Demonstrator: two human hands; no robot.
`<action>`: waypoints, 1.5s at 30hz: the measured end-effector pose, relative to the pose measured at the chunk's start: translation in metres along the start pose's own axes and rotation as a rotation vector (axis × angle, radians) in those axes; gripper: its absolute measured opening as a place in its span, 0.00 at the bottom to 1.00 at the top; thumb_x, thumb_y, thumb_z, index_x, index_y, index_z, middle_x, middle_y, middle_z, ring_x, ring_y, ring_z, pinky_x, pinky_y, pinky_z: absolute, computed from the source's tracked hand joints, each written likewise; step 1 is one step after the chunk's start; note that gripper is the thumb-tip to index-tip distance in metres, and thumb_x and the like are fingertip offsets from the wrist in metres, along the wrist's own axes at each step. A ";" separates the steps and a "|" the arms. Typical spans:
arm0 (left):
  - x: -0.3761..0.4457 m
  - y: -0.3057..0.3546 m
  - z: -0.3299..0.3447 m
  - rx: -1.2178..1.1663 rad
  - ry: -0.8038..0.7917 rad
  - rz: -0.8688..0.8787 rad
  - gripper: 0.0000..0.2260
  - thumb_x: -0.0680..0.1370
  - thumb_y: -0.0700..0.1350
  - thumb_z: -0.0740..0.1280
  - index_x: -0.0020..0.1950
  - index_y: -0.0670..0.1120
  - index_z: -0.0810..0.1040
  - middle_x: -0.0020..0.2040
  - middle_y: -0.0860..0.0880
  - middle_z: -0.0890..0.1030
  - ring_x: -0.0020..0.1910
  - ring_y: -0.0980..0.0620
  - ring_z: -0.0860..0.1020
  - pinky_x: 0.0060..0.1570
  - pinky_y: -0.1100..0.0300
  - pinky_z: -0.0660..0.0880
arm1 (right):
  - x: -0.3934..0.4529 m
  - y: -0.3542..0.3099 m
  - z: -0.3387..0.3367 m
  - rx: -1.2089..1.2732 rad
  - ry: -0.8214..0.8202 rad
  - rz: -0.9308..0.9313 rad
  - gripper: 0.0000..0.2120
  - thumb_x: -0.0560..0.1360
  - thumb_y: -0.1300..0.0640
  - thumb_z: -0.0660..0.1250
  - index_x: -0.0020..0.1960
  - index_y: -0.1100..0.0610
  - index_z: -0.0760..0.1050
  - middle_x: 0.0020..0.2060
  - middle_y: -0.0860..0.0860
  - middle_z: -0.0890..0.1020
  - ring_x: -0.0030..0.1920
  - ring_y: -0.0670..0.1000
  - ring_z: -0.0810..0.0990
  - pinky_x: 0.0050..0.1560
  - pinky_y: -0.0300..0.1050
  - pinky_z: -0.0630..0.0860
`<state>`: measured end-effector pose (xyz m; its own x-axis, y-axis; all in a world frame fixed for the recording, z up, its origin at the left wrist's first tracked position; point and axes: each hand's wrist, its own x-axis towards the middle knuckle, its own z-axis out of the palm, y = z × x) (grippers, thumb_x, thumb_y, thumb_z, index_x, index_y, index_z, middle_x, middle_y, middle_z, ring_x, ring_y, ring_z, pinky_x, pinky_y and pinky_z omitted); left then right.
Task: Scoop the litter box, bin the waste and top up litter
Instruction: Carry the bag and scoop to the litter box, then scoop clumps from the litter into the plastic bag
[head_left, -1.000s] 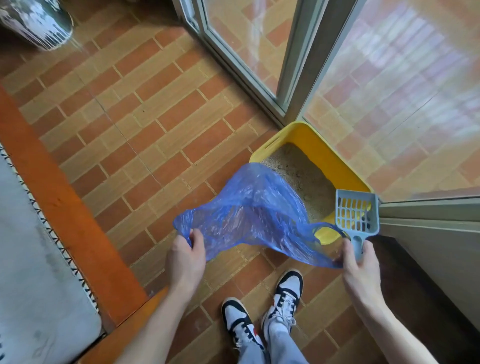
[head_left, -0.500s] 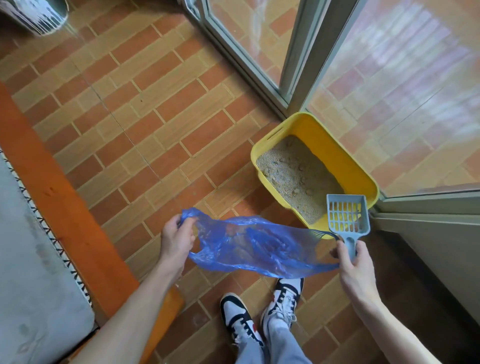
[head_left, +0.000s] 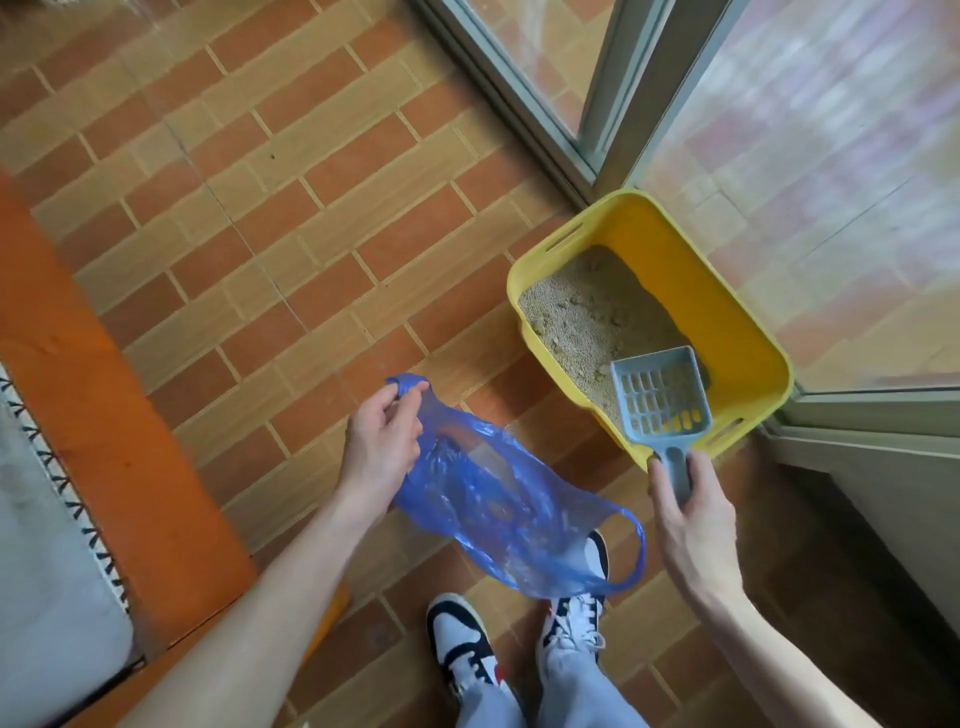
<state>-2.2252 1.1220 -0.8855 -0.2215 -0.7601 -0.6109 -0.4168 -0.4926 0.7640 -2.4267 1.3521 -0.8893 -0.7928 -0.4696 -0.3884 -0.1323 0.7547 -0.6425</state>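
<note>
Nearest the camera, two white, black and red sneakers (head_left: 470, 652) are seen planted on the brick-patterned tile floor (head_left: 291, 218), with pale blue trouser legs above them. Just ahead, a thin translucent blue plastic bag (head_left: 498, 499) is held in the air above the shoes; one of its loop handles is pinched by the curled fingers and thumb of the left hand (head_left: 382, 441), while the other handle hangs free at the lower right. The grey slotted plastic litter scoop (head_left: 660, 400) is gripped by its handle in the right hand (head_left: 691, 519), the fingers closed round it from below and the thumb laid along its side. The slotted head of the scoop is held over the near corner of the yellow plastic litter box (head_left: 748, 332), which is set on the floor in the corner by the grey-framed glass sliding door (head_left: 623, 88). Pale sandy granular litter (head_left: 582, 317) with some clumps is seen inside the box. To the left, an orange floor band (head_left: 104, 415) is bordered by a grey mat (head_left: 41, 571).
</note>
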 end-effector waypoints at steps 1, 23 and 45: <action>0.005 0.002 0.003 0.016 -0.010 0.005 0.12 0.86 0.47 0.63 0.53 0.39 0.78 0.35 0.44 0.58 0.33 0.46 0.54 0.29 0.54 0.53 | 0.008 -0.007 0.004 0.022 -0.037 -0.016 0.08 0.82 0.52 0.65 0.47 0.55 0.70 0.35 0.50 0.77 0.34 0.48 0.71 0.35 0.51 0.69; 0.118 -0.016 0.090 0.111 -0.126 0.334 0.12 0.83 0.47 0.64 0.49 0.48 0.87 0.31 0.50 0.58 0.28 0.51 0.56 0.26 0.62 0.56 | 0.224 0.059 0.115 -0.611 -0.050 -0.332 0.14 0.83 0.43 0.59 0.47 0.54 0.69 0.36 0.52 0.78 0.36 0.59 0.76 0.33 0.49 0.70; 0.178 -0.026 0.090 0.323 -0.357 0.443 0.10 0.85 0.45 0.64 0.60 0.48 0.85 0.31 0.50 0.57 0.25 0.55 0.54 0.22 0.68 0.56 | 0.265 0.070 0.175 -0.570 -0.092 -0.510 0.15 0.83 0.45 0.58 0.44 0.54 0.70 0.35 0.50 0.76 0.34 0.58 0.73 0.34 0.49 0.68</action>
<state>-2.3331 1.0382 -1.0329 -0.6892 -0.6468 -0.3265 -0.4501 0.0290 0.8925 -2.5420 1.2007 -1.1524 -0.5015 -0.8405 -0.2051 -0.7744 0.5418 -0.3266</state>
